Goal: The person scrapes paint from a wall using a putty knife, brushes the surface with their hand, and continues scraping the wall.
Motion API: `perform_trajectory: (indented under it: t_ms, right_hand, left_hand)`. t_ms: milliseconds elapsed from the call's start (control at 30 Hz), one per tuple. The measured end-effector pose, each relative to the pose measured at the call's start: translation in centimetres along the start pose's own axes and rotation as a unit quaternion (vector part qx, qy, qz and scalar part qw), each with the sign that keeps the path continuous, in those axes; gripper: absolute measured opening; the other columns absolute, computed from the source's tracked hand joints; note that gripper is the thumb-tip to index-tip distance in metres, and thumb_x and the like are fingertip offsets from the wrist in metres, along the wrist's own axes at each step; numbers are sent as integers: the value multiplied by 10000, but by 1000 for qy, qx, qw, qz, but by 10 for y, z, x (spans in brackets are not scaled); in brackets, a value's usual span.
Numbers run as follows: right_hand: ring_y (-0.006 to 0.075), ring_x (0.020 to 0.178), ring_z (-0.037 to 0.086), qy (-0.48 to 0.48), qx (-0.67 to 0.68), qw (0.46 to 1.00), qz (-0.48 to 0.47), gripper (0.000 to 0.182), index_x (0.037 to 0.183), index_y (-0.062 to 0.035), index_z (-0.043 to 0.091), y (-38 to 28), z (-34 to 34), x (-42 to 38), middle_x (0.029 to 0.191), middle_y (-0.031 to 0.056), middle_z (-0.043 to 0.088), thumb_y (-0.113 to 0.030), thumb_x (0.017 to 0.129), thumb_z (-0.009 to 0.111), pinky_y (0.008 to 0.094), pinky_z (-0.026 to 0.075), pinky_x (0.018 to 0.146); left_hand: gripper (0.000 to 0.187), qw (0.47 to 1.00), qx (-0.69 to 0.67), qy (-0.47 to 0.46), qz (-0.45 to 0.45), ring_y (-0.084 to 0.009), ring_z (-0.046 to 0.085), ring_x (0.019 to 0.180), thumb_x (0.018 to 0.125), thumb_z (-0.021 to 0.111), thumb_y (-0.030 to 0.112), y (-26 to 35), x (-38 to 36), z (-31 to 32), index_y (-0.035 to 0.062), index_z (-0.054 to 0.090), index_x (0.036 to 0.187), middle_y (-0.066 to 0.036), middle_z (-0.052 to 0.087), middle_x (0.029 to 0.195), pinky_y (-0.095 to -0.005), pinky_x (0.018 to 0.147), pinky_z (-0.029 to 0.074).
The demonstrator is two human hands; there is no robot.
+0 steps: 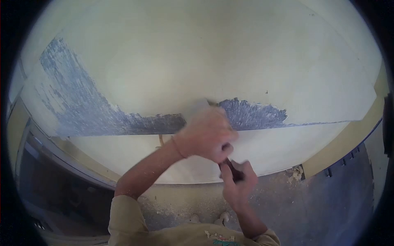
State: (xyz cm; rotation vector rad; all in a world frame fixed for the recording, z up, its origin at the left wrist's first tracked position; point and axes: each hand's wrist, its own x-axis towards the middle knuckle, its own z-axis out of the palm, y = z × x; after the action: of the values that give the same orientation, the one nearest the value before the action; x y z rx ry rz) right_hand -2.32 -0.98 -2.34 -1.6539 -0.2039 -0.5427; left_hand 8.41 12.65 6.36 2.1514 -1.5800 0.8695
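Both of my hands are on one scraper (235,172), whose dark handle slants up toward the pale surface. Fingers wrapped, my right hand (241,186) grips the handle's lower end. Higher up, my left hand (207,133) is closed around the tool, slightly blurred by motion. The scraper's working end is mostly hidden by that hand and smeared. It lies over a bare grey-blue strip (152,124) along the lower edge of the cream-coated surface (164,61). Ragged edges of coating border the strip, which continues right of my left hand and rises at the left.
Below the coated edge is a white lower face (283,143). Pale flakes lie on the grey floor (271,201) around my shoes (221,218). A yellowish board (332,149) stands at right, and a dark glossy panel (61,180) at left.
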Motion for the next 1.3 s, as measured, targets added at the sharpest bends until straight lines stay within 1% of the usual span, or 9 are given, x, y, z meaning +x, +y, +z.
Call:
perform_trajectory:
  t_ms: [133,267,367,467,567,767,1000,1100,1300]
  right_hand:
    - [86,572,579,20,13,997,68,173,808,17,518,4,-8,-19,677,64,633,-38,847,677,247,460,523]
    - [87,571,579,2,16,1000,9,179,791,14,504,-5,14,-3,662,68,620,-19,847,671,239,449,504]
    - [77,573,564,2,-17,1000,-16,196,772,7,485,-1,3,-16,639,62,595,-15,854,661,227,430,494]
    - [67,571,542,33,3,997,71,173,799,21,505,6,0,-20,640,51,590,-16,852,666,228,418,491]
    - [56,564,523,-2,-51,998,-20,153,804,28,515,-1,7,-17,635,48,588,-2,849,658,225,405,484]
    - [37,552,426,91,35,992,74,317,667,-13,466,-10,17,-18,554,18,509,-88,795,746,243,348,464]
    - [55,574,518,44,-31,996,66,256,712,-24,473,2,-5,-24,627,35,573,-35,818,706,227,406,493]
    - [65,577,552,-32,-16,998,-46,266,707,-26,466,-24,45,7,632,36,593,-33,813,710,234,437,499]
    - [29,576,426,21,-17,1000,8,263,727,-15,477,-19,16,-20,618,-15,506,-49,811,723,220,334,474]
  left_hand:
    - [167,999,-32,-31,8,-228,473,468,530,607,134,10,-3,21,121,441,525,-31,423,463,-343,528,377]
    - [206,999,48,12,-18,-227,472,472,554,605,133,-7,-13,-35,114,401,528,-30,421,464,-344,532,387]
    - [206,996,-59,63,20,-222,462,468,544,600,134,4,-15,9,117,396,520,-30,420,471,-342,513,376]
    - [209,998,-41,37,7,-227,467,474,553,605,135,1,-17,9,118,400,520,-33,432,482,-346,527,383]
    - [214,1000,-5,-6,-3,-235,468,476,569,609,135,-1,-20,-12,113,401,521,-35,438,483,-354,532,386]
    - [214,997,-59,45,3,-234,459,472,563,620,132,-5,-22,-12,108,413,520,-32,428,479,-347,516,367]
    - [232,997,-61,49,20,-230,442,463,527,626,122,8,-21,30,103,394,521,-39,407,478,-346,504,349]
    - [240,994,39,96,-17,-232,438,457,527,619,117,-11,-37,-44,103,380,521,-41,399,476,-349,501,347]
    - [228,992,-55,113,2,-217,443,452,522,607,96,7,-33,-1,109,379,513,-40,391,474,-353,486,338]
